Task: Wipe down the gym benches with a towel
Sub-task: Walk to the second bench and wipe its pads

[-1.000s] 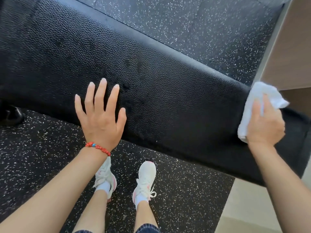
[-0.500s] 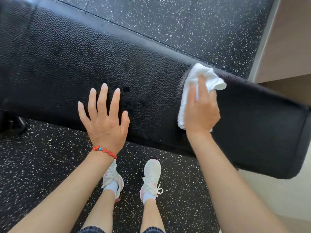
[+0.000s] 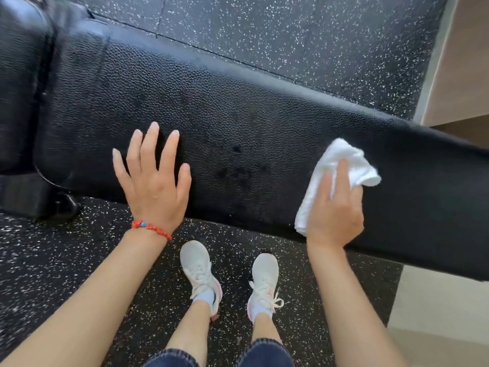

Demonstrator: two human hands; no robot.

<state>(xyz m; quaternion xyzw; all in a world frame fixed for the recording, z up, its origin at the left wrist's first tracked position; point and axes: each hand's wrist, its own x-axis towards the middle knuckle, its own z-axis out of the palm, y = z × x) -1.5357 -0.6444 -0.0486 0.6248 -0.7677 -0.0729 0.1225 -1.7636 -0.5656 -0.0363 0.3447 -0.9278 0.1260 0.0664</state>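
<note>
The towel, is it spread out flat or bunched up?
Bunched up: the white towel is crumpled into folds under the right hand on the bench.

Black rubber flooring (image 3: pixel 304 35) flecked with white covers most of the ground, laid in tiles (thin seams show between them). At the right edge it meets a pale smooth floor (image 3: pixel 434 308), and a tan wood-toned panel (image 3: pixel 463 62) rises there. Daylight falls softly.

Bench pad (image 3: pixel 238 109): black vinyl-like upholstery, pebbled grain, slight sheen; a few darker blotches near centre. Towel (image 3: pixel 341 165): white terry-like cloth, soft, matt, crumpled. Floor (image 3: pixel 304 35): black rubber-looking tile, white-speckled, matt. Sneakers (image 3: pixel 199 271): white knit fabric, cloth laces. Bracelet (image 3: pixel 150 229): red beads, one blue.
</note>
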